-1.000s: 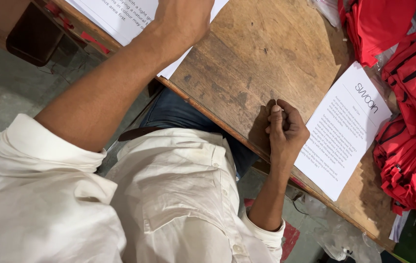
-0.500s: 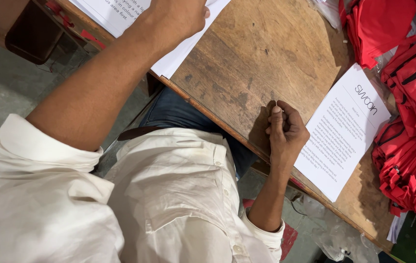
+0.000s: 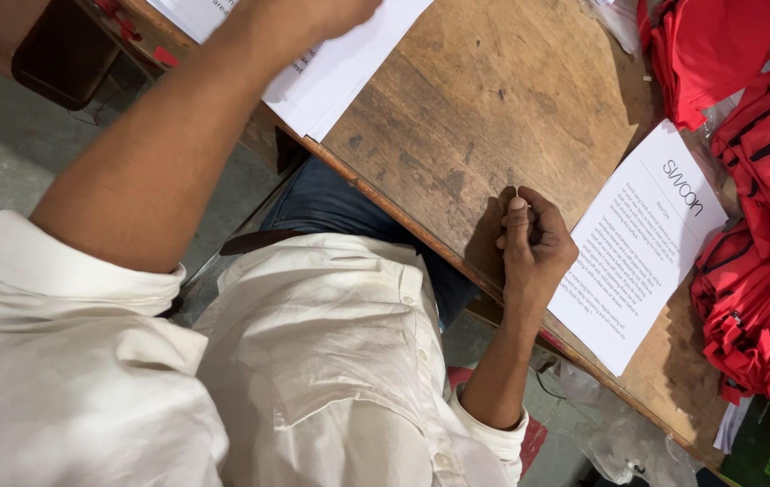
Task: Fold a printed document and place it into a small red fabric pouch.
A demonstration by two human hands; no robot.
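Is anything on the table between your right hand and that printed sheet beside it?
Nothing visible. The right hand rests as a closed fist at the wooden table's edge, and only a narrow strip of bare wood separates it from the printed sheet. The red bags lie beyond the sheet's far side.

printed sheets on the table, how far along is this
Looks done: one printed sheet lies alone beside the red bags. In hand: the left hand presses on the white sheets at the table edge; the right hand rests fisted on the wood. Left: probably those sheets and the piled bags.
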